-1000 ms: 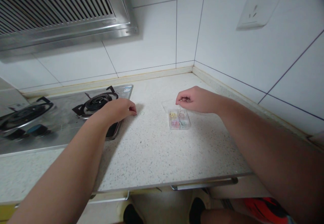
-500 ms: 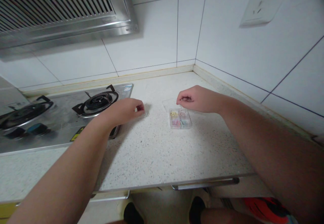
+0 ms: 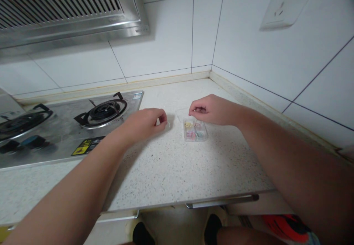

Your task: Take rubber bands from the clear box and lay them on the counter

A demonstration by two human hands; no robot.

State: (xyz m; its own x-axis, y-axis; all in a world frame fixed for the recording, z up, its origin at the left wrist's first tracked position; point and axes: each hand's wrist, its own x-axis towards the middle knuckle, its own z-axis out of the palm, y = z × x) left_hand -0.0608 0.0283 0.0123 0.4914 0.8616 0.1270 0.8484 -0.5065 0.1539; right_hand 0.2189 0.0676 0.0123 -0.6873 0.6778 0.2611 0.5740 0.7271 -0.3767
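Observation:
A small clear plastic box (image 3: 205,137) with compartments sits on the counter. Its sections hold tiny yellow, pink and greenish pieces, too small to name surely. Its transparent lid (image 3: 179,114) lies open behind it, flat on the counter. My left hand (image 3: 153,122), left of the box, is closed in a pinch on a small pale loop (image 3: 169,125) that sticks out past the fingertips. Just above the box's back edge, my right hand (image 3: 203,109) is pinched closed. Whatever its fingertips may hold is hidden.
On the left, a gas stove (image 3: 62,127) with black burners is set into the speckled counter (image 3: 163,175). A metal range hood (image 3: 121,23) hangs above it. Tiled walls meet at the back corner, with a socket (image 3: 279,7) on the right. Drawer handles (image 3: 224,202) run below the edge.
My left hand has moved right, closer to the box, with the pale loop in its fingers. My right hand stays by the box's back edge; the view has shifted slightly.

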